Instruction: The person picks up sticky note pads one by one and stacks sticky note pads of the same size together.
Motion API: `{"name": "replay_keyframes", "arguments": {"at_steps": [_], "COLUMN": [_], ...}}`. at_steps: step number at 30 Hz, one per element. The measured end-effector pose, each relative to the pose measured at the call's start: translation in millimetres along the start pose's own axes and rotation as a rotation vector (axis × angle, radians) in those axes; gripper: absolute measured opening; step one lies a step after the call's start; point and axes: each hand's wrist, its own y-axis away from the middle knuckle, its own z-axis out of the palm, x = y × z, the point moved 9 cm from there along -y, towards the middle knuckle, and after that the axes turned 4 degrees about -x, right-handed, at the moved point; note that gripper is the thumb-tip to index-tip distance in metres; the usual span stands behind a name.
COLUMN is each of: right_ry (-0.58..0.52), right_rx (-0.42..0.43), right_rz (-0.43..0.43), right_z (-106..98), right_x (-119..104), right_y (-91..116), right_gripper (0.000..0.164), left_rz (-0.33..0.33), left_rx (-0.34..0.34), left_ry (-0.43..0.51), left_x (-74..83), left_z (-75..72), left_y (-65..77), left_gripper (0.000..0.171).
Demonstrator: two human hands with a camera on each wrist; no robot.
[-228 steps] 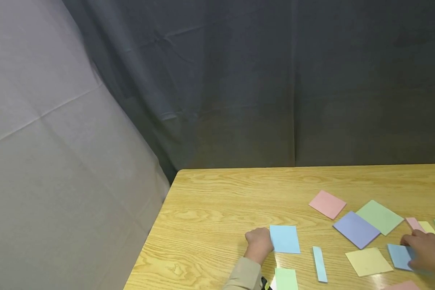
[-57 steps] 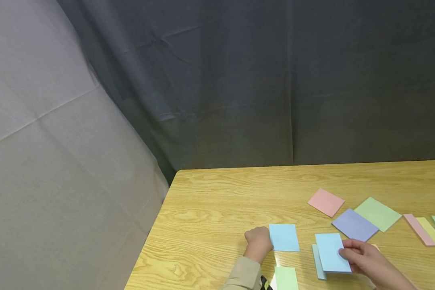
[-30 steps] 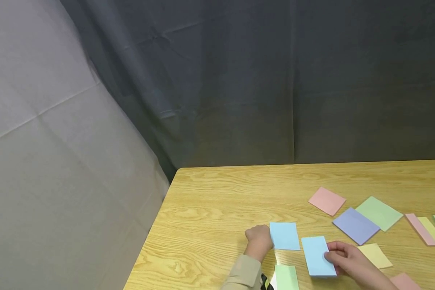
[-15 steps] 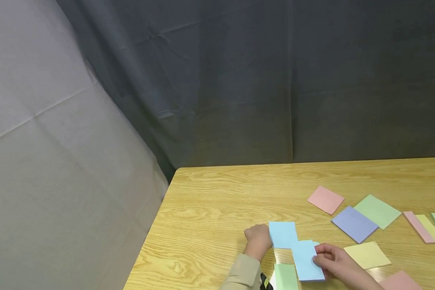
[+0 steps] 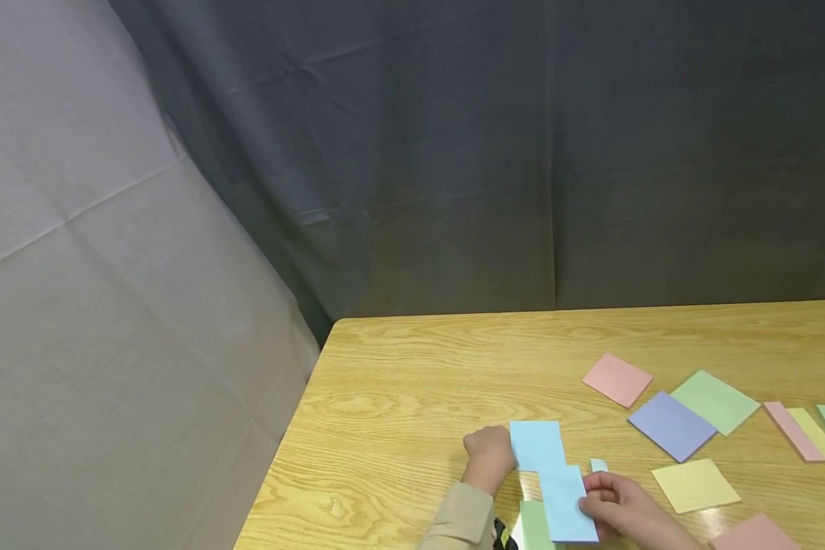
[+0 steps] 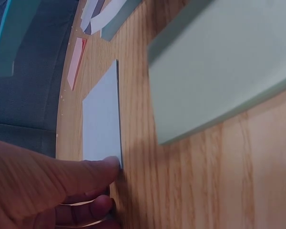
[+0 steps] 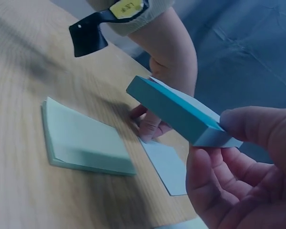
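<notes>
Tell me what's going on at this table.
A person's right hand holds a thick blue pad raised above the table, while the left hand pinches the edge of a thin blue square lying flat. A green pad lies near them, and a purple pad and a yellow note rest farther to the right.

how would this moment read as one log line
left hand: pinches square blue note; right hand: holds thick blue pad; pad: raised

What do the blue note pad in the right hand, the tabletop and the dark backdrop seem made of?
Blue note pad: probably matte paper, its thick block showing no glare. Tabletop: wood or wood-print laminate, showing grain; glare suggests some gloss. Dark backdrop: likely dull cloth, softly creased.
</notes>
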Motion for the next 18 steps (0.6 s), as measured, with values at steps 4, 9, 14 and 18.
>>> {"name": "replay_keyframes", "arguments": {"at_steps": [4,9,14,18], "right_ry": [-0.022,-0.09,-0.078,-0.011], "right_rx": [-0.028,-0.092,-0.123,-0.069], "right_rz": [-0.006,0.0,0.007,0.053], "right_z": [7,19,28,28], "right_x": [4,9,15,25], "right_y": [-2,-3,-6,-10], "right_gripper": [0.025,0.023,0.015,0.016], "left_rz": [0.004,0.012,0.016,0.016], "left_rx": [0.003,0.011,0.018,0.011], "left_ry": [0.002,-0.002,-0.006,-0.006], "left_x": [0.6,0.8,0.5,1.0], "left_z": [0.2,-0.9,-1.5,-1.4], "left_y": [-0.3,1.6,2.6,1.7], "left_gripper": [0.024,0.026,0.026,0.028]}}
